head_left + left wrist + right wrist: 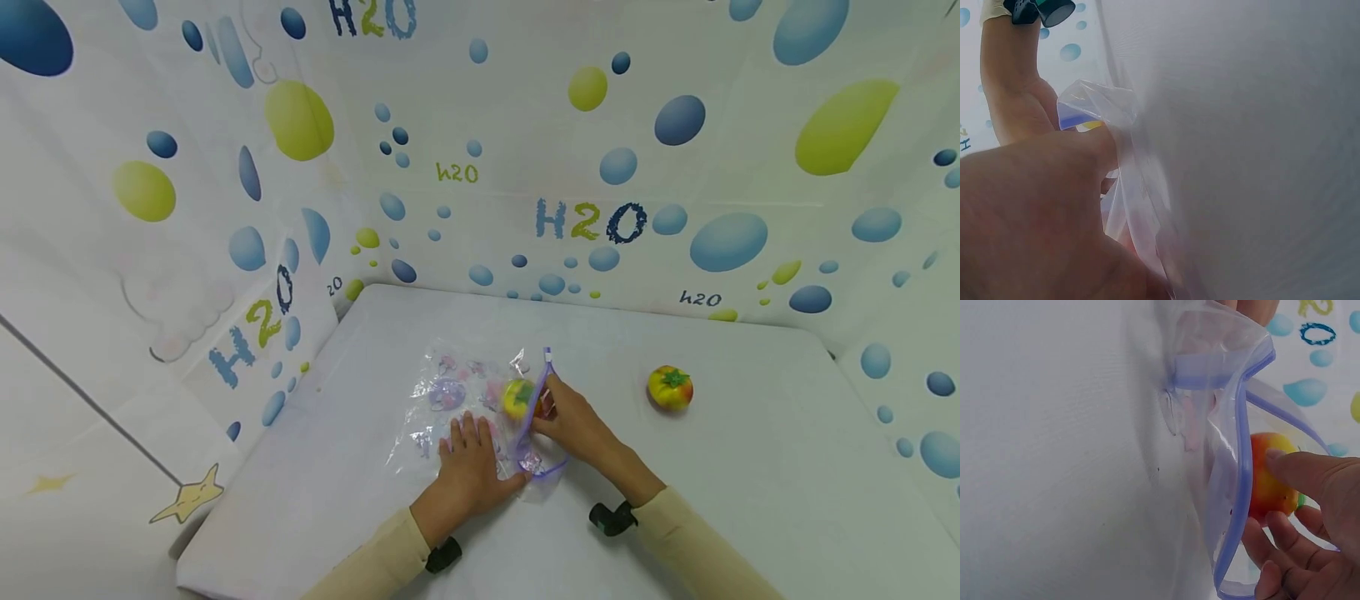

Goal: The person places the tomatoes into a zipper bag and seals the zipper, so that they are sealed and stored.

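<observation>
Clearly, everything centres on the mouth of a clear plastic bag (pixel 446 396), lying a little left of the middle of the white counter (pixel 750 467), well apart from its left edge. The bag has pink and purple prints, and its purple zip strip (pixel 1243 469) runs roughly from the far edge towards the near one, so the mouth faces the counter's right edge.

In that mouth sits a red and yellow fruit (pixel 1270 481) — from the right hand (pixel 573 421) it lies leftward, just across the strip. The right hand is the nearer of the two and pinches it, thumb on one side and fingers on the other, with the green top turned towards the palm. How deep the fruit sits inside the bag I cannot tell.

The left hand (pixel 472 467) presses on top of the bag, its fingers straight and slightly apart and pointing at the far edge, its thumb reaching right towards the near end of the mouth. From there the fruit lies towards the far edge and to the right.

A second fruit (pixel 671 388), also red and yellow, rests right of the counter's middle — untouched, apart from the right hand.
</observation>
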{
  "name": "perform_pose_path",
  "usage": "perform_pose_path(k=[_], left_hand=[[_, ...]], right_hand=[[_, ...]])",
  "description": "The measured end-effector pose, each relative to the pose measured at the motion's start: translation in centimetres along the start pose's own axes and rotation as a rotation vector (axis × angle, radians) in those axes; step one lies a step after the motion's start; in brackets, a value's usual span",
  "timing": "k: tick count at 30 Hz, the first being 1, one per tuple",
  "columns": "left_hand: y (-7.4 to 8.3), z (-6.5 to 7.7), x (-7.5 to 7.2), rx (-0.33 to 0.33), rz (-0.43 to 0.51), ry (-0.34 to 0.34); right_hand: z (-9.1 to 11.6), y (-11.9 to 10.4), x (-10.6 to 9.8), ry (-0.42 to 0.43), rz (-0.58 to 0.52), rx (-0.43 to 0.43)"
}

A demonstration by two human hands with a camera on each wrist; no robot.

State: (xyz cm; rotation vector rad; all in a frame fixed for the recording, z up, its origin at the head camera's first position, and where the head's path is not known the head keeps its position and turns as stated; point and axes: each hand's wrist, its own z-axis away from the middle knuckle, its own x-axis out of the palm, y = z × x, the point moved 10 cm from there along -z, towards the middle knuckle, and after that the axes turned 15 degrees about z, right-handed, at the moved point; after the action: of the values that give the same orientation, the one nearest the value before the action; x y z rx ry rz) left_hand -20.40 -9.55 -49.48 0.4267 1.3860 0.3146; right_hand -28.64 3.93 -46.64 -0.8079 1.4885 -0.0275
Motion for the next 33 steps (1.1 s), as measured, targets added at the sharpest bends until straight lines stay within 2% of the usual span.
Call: perform_pose_path(k=[8, 18, 33], left_hand=[[-0.1, 0.0, 0.0, 0.004, -0.005, 0.003], [0.0, 0.1, 0.0, 0.01, -0.003, 0.003], [0.1, 0.1, 0.0, 0.013, -0.015, -0.006]], right_hand=[[0.1, -0.2, 0.2, 0.003, -0.036, -0.035], [-0.1, 0.1, 1.2, -0.051, -0.057, 0.001], [-0.4, -1.2, 1.5, -0.08, -0.05, -0.196]])
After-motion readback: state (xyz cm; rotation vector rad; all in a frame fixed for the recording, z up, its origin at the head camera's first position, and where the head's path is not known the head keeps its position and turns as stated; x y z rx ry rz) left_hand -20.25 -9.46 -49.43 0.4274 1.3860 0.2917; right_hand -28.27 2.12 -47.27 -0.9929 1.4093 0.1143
